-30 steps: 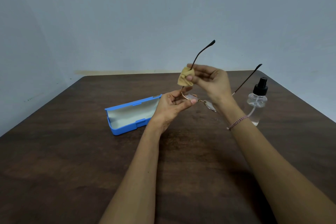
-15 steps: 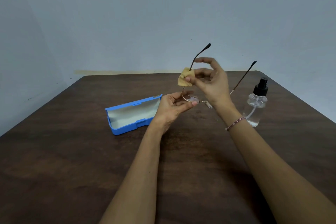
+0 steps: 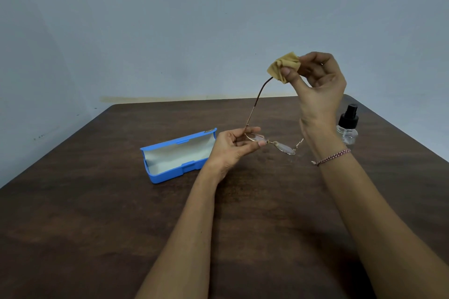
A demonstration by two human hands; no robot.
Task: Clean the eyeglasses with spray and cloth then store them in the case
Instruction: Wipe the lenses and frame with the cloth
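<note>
My left hand (image 3: pixel 233 147) pinches the gold-rimmed eyeglasses (image 3: pixel 284 148) at the left lens, holding them above the table with the temple arms pointing up. High above them, my right hand (image 3: pixel 318 85) pinches the tan cloth (image 3: pixel 283 65) around the tip of the left temple arm. The blue case (image 3: pixel 175 156) lies open on the table left of my left hand, its pale lining showing. The clear spray bottle (image 3: pixel 348 126) with a black nozzle stands upright behind my right wrist, partly hidden by it.
The dark wooden table (image 3: pixel 97 213) stretches toward me in front of the case. Its far edge meets a grey-blue wall (image 3: pixel 194 31). The right table edge runs just beyond the bottle.
My right hand has slid the cloth up along the left temple arm, from near the hinge to the tip. The left hand has kept its hold on the lens.
</note>
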